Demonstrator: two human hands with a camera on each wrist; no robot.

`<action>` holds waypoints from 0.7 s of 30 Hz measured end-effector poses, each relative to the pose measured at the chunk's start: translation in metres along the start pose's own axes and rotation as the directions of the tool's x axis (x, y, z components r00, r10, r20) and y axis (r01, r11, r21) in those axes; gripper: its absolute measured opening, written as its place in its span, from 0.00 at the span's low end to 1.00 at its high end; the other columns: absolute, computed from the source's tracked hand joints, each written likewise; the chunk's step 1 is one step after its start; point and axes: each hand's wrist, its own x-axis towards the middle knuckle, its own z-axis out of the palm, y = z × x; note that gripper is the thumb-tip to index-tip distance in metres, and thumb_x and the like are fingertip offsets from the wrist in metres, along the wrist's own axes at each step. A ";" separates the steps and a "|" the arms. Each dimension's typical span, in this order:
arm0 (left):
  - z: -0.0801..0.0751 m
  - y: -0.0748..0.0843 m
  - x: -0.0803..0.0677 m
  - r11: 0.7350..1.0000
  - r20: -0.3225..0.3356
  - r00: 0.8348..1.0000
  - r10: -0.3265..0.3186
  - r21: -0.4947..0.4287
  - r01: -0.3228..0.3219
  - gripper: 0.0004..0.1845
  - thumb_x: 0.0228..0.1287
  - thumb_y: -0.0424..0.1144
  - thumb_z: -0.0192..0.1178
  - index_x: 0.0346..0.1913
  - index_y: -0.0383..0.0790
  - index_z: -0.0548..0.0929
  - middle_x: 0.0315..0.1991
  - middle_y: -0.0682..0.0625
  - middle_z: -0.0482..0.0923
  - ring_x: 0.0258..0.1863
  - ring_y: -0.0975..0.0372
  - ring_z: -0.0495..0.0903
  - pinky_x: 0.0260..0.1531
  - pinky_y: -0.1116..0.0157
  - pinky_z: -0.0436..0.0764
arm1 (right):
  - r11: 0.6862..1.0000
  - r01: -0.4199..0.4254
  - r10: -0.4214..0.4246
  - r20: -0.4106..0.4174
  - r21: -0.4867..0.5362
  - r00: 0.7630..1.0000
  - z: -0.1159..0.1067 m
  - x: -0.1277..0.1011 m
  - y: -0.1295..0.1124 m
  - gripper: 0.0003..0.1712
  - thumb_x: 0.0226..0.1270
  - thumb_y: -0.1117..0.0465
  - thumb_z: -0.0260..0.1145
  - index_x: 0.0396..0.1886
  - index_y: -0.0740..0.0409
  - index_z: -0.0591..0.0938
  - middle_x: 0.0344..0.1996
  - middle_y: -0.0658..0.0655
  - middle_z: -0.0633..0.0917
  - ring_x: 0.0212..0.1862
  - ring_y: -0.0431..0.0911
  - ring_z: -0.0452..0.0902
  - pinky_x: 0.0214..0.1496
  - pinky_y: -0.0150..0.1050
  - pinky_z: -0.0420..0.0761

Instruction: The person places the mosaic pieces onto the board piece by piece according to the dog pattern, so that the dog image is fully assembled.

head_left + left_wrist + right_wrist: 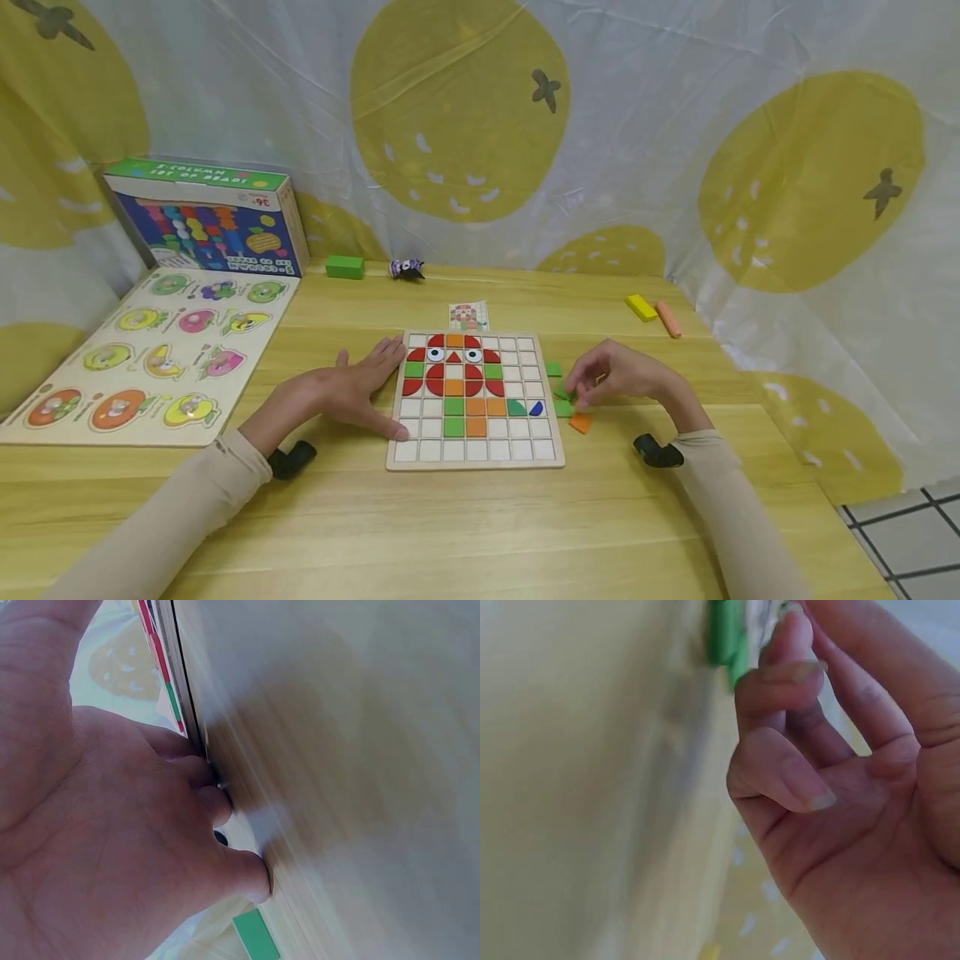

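A wooden grid board (517, 454) lies in the middle of the table, partly filled with red, orange and green tiles that form an owl-like figure. My left hand (367, 387) lies flat with straight fingers against the board's left edge, and its fingertips (225, 810) touch that edge (187, 712). Just right of the board, my right hand (592, 383) curls its fingertips (787, 645) onto a green tile (561, 392) (724, 634). Other loose tiles lie there: green ones (553, 368) (564, 408) and an orange one (580, 422).
A fruit peg puzzle (142, 358) and a bead toy box (210, 217) fill the left side. Along the back lie a green block (345, 267), a small toy (407, 268), a pattern card (468, 316), a yellow block (641, 307) and an orange stick (667, 318).
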 end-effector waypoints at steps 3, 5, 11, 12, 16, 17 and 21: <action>0.000 0.000 0.000 1.000 0.000 1.000 0.006 0.003 -0.006 0.74 0.58 0.70 0.75 0.87 0.32 0.40 0.89 0.35 0.29 0.87 0.40 0.29 0.74 0.24 0.30 | 1.000 -0.010 0.010 0.012 0.010 1.000 0.002 -0.011 0.011 0.12 0.64 0.71 0.80 0.47 0.68 0.90 0.30 0.60 0.86 0.32 0.40 0.76 0.36 0.29 0.79; -0.001 0.000 0.000 1.000 -0.001 1.000 0.007 0.003 -0.007 0.74 0.58 0.70 0.75 0.88 0.32 0.40 0.89 0.35 0.29 0.87 0.39 0.29 0.74 0.24 0.30 | 1.000 -0.003 0.003 0.014 0.012 1.000 0.004 -0.016 0.016 0.13 0.64 0.71 0.80 0.48 0.67 0.90 0.30 0.60 0.85 0.31 0.40 0.75 0.34 0.28 0.77; 0.000 -0.001 0.000 1.000 -0.002 1.000 0.006 -0.005 -0.006 0.73 0.58 0.70 0.75 0.88 0.32 0.40 0.89 0.35 0.29 0.87 0.40 0.29 0.74 0.24 0.30 | 0.999 0.019 -0.019 0.010 0.030 1.000 0.008 -0.018 0.020 0.13 0.61 0.72 0.81 0.46 0.67 0.91 0.28 0.61 0.83 0.31 0.38 0.72 0.33 0.28 0.72; 0.000 -0.001 0.000 1.000 -0.001 1.000 0.007 -0.005 -0.007 0.73 0.58 0.70 0.75 0.88 0.32 0.40 0.89 0.35 0.29 0.87 0.39 0.29 0.74 0.24 0.30 | 0.999 0.018 -0.019 0.014 0.027 1.000 0.009 -0.017 0.020 0.13 0.60 0.72 0.81 0.45 0.66 0.91 0.28 0.61 0.82 0.31 0.38 0.71 0.33 0.28 0.72; 0.000 0.000 0.000 1.000 0.002 1.000 0.007 -0.006 -0.007 0.74 0.58 0.70 0.75 0.87 0.32 0.40 0.88 0.35 0.29 0.87 0.39 0.29 0.74 0.24 0.30 | 1.000 0.003 -0.003 0.016 -0.012 1.000 0.011 -0.016 0.017 0.13 0.58 0.71 0.84 0.43 0.65 0.92 0.26 0.56 0.81 0.30 0.38 0.71 0.33 0.28 0.71; 0.000 0.000 0.000 1.000 0.002 1.000 0.008 -0.007 -0.008 0.74 0.58 0.70 0.75 0.87 0.31 0.40 0.88 0.35 0.29 0.87 0.39 0.29 0.74 0.24 0.30 | 1.000 -0.005 0.005 0.013 -0.022 1.000 0.011 -0.016 0.016 0.13 0.58 0.70 0.84 0.42 0.64 0.92 0.25 0.55 0.80 0.30 0.38 0.70 0.33 0.28 0.71; 0.000 0.001 -0.001 1.000 -0.002 1.000 0.011 -0.008 -0.011 0.73 0.58 0.70 0.75 0.87 0.31 0.40 0.88 0.35 0.29 0.87 0.39 0.30 0.74 0.24 0.30 | 0.997 -0.057 0.057 0.001 -0.051 0.998 0.013 -0.015 0.010 0.12 0.56 0.69 0.85 0.38 0.63 0.91 0.25 0.49 0.78 0.29 0.38 0.70 0.33 0.29 0.70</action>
